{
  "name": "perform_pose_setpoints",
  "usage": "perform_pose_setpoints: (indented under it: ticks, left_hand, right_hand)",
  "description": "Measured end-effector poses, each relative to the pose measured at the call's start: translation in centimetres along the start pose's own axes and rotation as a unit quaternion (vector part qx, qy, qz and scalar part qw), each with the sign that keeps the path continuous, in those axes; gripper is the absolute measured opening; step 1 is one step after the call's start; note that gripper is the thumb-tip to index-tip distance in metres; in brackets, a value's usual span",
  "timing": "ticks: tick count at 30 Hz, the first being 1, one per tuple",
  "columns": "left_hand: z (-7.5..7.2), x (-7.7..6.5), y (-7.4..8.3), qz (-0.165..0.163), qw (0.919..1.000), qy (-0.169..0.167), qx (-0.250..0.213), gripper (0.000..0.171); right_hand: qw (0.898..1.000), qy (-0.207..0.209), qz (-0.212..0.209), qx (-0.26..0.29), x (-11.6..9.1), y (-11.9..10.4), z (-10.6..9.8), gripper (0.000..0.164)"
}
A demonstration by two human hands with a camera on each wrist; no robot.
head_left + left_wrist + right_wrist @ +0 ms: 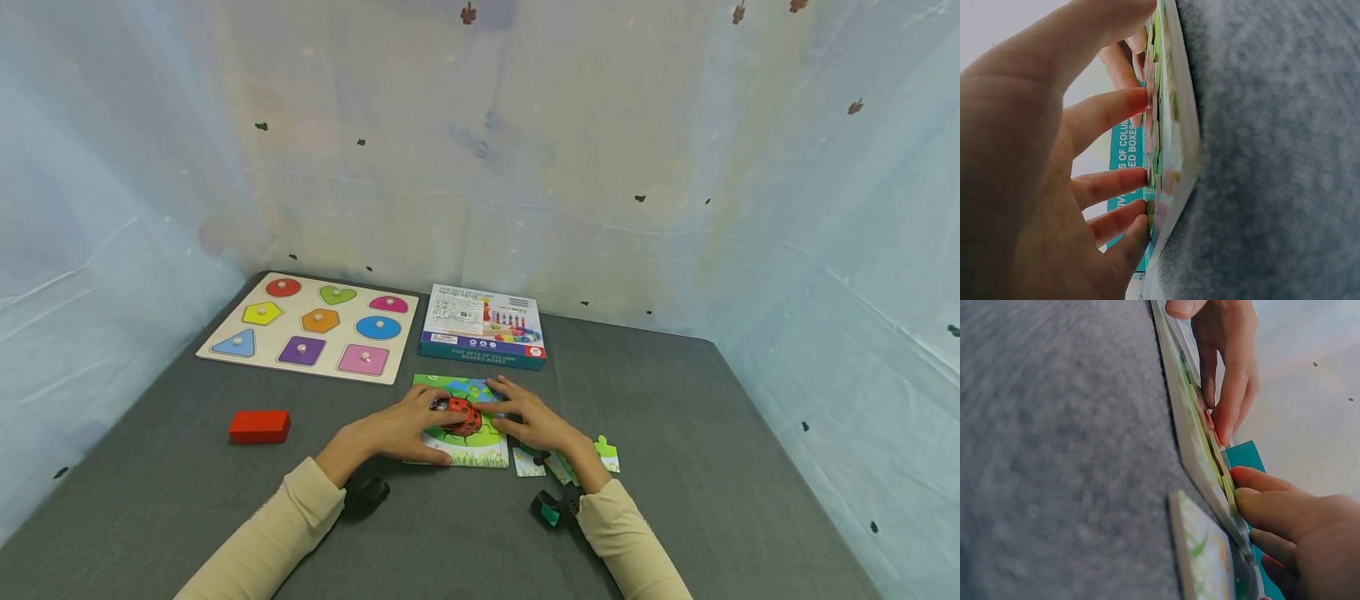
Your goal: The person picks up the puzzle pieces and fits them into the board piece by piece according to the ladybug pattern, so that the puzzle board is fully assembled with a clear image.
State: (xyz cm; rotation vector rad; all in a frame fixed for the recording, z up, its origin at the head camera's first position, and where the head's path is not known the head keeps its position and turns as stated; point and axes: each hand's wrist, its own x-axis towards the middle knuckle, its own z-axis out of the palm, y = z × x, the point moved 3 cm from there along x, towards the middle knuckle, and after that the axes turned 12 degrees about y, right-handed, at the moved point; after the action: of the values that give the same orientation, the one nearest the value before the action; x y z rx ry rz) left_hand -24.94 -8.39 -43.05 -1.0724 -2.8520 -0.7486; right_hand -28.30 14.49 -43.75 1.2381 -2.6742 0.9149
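Note:
A square jigsaw board with a red ladybug picture lies flat in the middle of the table. My left hand reaches over it from the left, fingertips on the ladybug and thumb near the front edge. In the left wrist view those fingers are spread, and their tips meet pieces slightly raised above the board's frame. From the right, my right hand touches the picture, its thumb and index fingertips close together on the pieces. Several loose jigsaw pieces lie beside the board, partly hidden under the right wrist.
Behind the board stands a flat box with printed beads. A wooden shape board with coloured knobbed pieces lies at the back left. A red block rests at the left. Hanging sheets enclose the table's back and sides.

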Motion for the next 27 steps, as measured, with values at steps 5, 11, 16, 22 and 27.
perform_pose_setpoints:
  ticks: [5, 11, 16, 22, 27]
  left_hand:
    - [0.04, 0.04, -0.01, -0.003, 1.0000, -0.001, 0.008, 0.069]
    - [0.10, 0.08, 0.00, 0.002, 0.9998, 0.000, 0.020, 0.070]
    - [0.05, 0.10, -0.03, 0.012, 0.9997, 0.002, 0.022, 0.069]
    - [-0.16, 0.14, 0.09, 0.041, 0.9979, 0.018, 0.046, 0.067]
    - [-0.43, 0.15, 0.27, 0.058, 0.9945, 0.034, 0.080, 0.064]
  right_hand:
    - [1.000, 0.001, -0.006, -0.006, 0.00, -0.07, 0.03, 0.038]
    - [1.000, 0.005, -0.018, -0.010, 0.02, -0.28, 0.08, 0.038]
    - [1.000, 0.008, -0.019, -0.012, 0.06, -0.36, 0.02, 0.038]
    - [1.000, 0.010, -0.016, -0.025, 0.13, -0.41, -0.04, 0.037]
    - [0.999, 0.017, -0.031, -0.030, 0.14, -0.59, -0.06, 0.035]
